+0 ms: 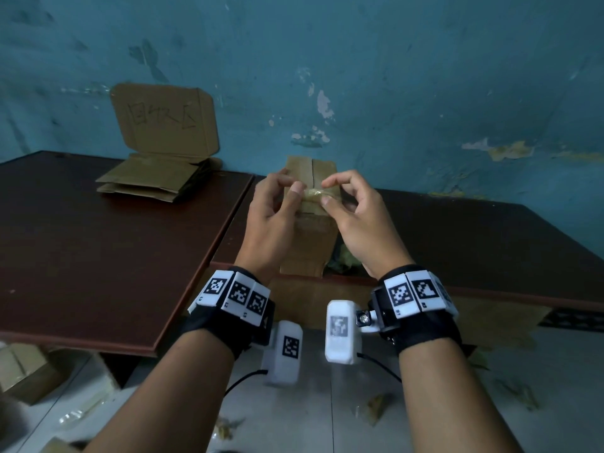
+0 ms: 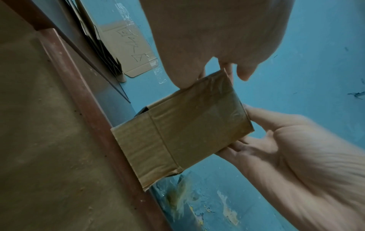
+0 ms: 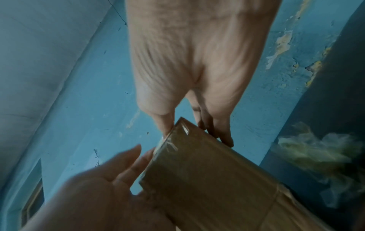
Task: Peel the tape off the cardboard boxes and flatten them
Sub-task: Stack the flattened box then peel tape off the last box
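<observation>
1. The small brown cardboard box (image 1: pixel 310 204) stands on end at the near edge of the dark brown table (image 1: pixel 98 243), tilted up between your hands, with its glossy taped end uppermost.
2. Your left hand (image 1: pixel 271 220) pinches one side of a crumpled strip of clear tape (image 1: pixel 315 193) between curled thumb and forefinger; your right hand (image 1: pixel 356 217) pinches the other side of it the same way. Neither grip is on the box body itself.
3. Expect the box to be light and hollow, so it will likely lift or skid with the tape unless one hand braces a side wall.
4. The tape looks thin, sticky and stretchy; it may tear or cling to your fingers. Take it close to where it meets the cardboard.
5. The cardboard is stiff along its folds but probably scuffs easily, so pull low and along the seam.
6. Flattened cardboard pieces (image 1: pixel 153 181) lie stacked near the far edge, below an upright brown cardboard sign (image 1: pixel 166 119).
</observation>
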